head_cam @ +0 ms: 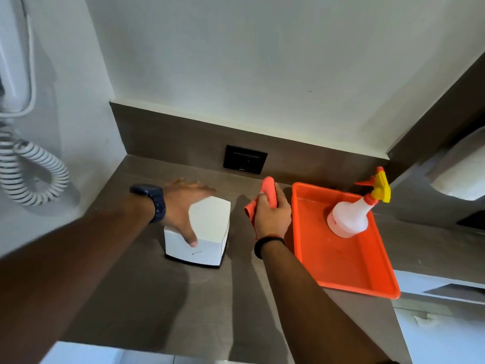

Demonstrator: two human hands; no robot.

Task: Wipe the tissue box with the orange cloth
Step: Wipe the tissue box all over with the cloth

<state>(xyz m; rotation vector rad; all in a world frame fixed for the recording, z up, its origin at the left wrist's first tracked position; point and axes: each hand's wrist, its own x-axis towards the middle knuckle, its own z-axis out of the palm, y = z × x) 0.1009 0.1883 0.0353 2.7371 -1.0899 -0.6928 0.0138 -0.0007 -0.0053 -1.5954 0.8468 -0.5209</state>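
Note:
A white cube-shaped tissue box (207, 232) with a dark base stands on the brown counter (157, 298), left of centre. My left hand (183, 206) lies over its top left side, thumb on the front face and fingers spread behind it, gripping it. My right hand (271, 214) is closed around the bunched orange cloth (267, 191), just right of the box and a little apart from it. Cloth ends stick out above and to the left of my fist.
An orange tray (349, 269) sits to the right with a white spray bottle (349, 216), yellow and orange nozzle, standing in it. A black wall socket (245, 159) is behind. A coiled white cord (31, 166) hangs at left. A paper dispenser (462, 169) is at far right.

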